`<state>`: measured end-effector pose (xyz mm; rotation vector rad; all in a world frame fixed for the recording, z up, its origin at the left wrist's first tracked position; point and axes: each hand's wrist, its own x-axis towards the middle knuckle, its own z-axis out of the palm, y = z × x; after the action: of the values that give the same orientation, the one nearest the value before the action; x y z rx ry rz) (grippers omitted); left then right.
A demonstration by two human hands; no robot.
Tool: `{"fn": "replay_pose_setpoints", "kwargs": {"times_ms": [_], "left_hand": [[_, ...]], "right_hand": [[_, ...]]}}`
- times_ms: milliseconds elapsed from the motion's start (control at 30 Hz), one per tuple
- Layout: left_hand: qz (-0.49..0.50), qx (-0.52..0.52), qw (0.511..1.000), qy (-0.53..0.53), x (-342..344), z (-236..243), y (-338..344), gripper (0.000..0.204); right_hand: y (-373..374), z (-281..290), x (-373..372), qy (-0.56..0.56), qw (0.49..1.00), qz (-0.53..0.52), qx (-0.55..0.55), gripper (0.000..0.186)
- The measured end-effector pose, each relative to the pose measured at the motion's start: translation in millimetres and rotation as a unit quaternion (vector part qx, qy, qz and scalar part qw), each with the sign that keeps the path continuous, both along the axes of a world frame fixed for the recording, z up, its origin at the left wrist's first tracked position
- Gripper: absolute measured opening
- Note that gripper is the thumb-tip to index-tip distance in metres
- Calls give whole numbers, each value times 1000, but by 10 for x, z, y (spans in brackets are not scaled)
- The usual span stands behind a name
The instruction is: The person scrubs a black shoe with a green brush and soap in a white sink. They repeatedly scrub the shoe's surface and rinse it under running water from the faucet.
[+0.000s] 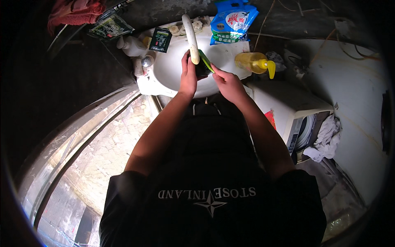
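Over the white washbasin (164,68), both hands are at a dark item with a bright green edge (203,59); its kind is not clear. My left hand (188,78) is closed at its left side, fingers pointing up, partly in shadow. My right hand (228,82) grips the lower right end of the green edge between thumb and fingers. A long off-white tube (191,39), which looks like the tap's spout, reaches from the back of the basin to just above the hands. It hides part of the left fingers and of the dark item.
On the rim stand a yellow pump bottle (251,62), a blue detergent bag (232,22), a dark green packet (160,40) and a white bottle (131,46). A red towel (78,12) hangs at upper left. At right, white cloth (327,138) spills from a white washing machine (284,101).
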<state>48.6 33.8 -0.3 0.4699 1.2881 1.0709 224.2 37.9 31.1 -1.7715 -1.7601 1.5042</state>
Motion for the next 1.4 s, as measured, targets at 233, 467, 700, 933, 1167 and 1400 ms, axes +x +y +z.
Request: {"fn": "replay_pose_setpoints", "kwargs": {"times_ms": [233,467,700,933,1167,1400], "left_hand": [[9,-9,986,167,147,-283,266,52],[84,-35,987,136,88,-235,332,46],[169,-81,980,-67,-273,-320,19,43],[182,-156,967,-86,-702,-364,-474,48],[191,-162,960,-123,-904,-464,-767,37],[167,-170,966,-100,-866,-295,-775,40]], "right_hand": [[-58,13,132,-8,999,-34,26,41],[-246,-511,101,-76,993,-11,91,40],[-206,-571,2,-177,980,75,44,45],[-220,-643,-83,-169,970,165,58,47],[-202,-722,-266,-217,948,231,21,56],[-93,-563,-459,-162,959,232,-14,55]]}}
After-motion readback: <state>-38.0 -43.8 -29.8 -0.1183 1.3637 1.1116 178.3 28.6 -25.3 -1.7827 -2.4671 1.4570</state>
